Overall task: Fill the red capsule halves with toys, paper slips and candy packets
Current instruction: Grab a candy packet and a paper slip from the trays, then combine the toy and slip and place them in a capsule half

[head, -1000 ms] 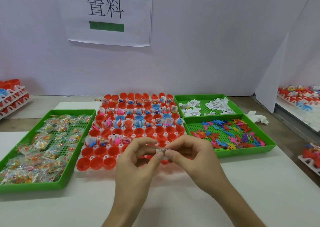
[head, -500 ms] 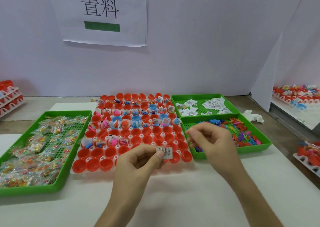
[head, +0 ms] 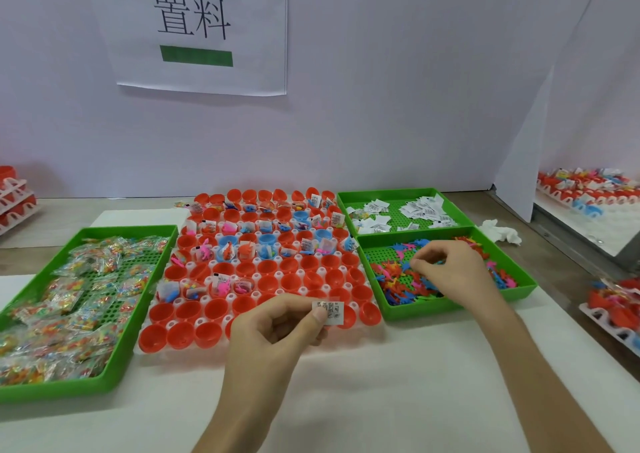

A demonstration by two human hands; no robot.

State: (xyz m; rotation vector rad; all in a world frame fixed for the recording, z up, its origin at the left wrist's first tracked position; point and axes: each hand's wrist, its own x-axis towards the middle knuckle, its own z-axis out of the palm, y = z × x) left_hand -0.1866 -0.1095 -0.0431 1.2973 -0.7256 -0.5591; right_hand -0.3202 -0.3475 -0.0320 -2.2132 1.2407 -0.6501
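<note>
A white rack of red capsule halves (head: 214, 328) lies in the middle of the table; the far rows hold toys and slips, the near rows are bare. My left hand (head: 277, 331) pinches a white printed paper slip (head: 329, 311) over the rack's near right part. My right hand (head: 446, 272) hovers with curled fingers in the green tray of small coloured toys (head: 450, 309); whether it holds a toy is hidden. Behind it a green tray (head: 398, 193) holds paper slips. At the left a green tray (head: 114, 380) is full of candy packets.
A white wall with a printed sign (head: 201, 30) closes the back. A crumpled tissue (head: 500, 232) lies right of the trays. More racks of red capsules stand at the far left (head: 14, 196) and at the right edge (head: 609, 310). A white divider (head: 519, 161) stands at the right.
My hands parted: the left kept the paper slip, the right moved rightwards and down into the toy tray.
</note>
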